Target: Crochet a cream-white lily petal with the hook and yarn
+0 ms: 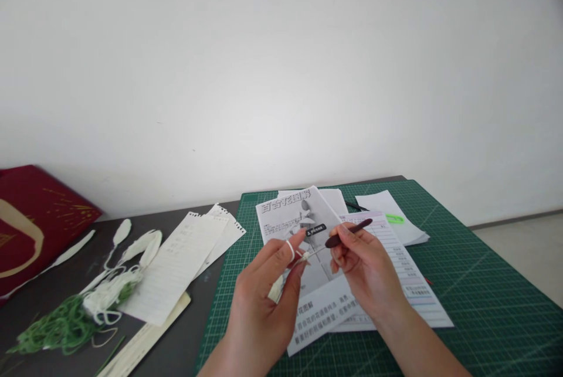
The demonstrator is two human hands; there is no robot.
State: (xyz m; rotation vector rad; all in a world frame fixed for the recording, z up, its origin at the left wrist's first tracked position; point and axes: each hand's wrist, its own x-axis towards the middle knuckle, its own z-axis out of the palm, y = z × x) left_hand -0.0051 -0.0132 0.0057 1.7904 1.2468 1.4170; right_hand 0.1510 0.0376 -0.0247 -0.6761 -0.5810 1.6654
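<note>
My left hand (pixel 268 289) is closed in a pinch on a small white crocheted piece (pixel 303 255), with white yarn looped over its index finger. My right hand (pixel 363 262) grips a dark brown crochet hook (pixel 348 232), whose thin tip meets the white piece between the two hands. Both hands hover over a printed instruction sheet (pixel 292 216) lying on a green cutting mat (pixel 475 283).
More papers (pixel 391 213) lie at the mat's far side. On the dark table to the left are lined sheets (pixel 176 265), a heap of white yarn (pixel 112 292), green yarn (pixel 57 327) and a red bag (pixel 30 218). A white wall stands close behind.
</note>
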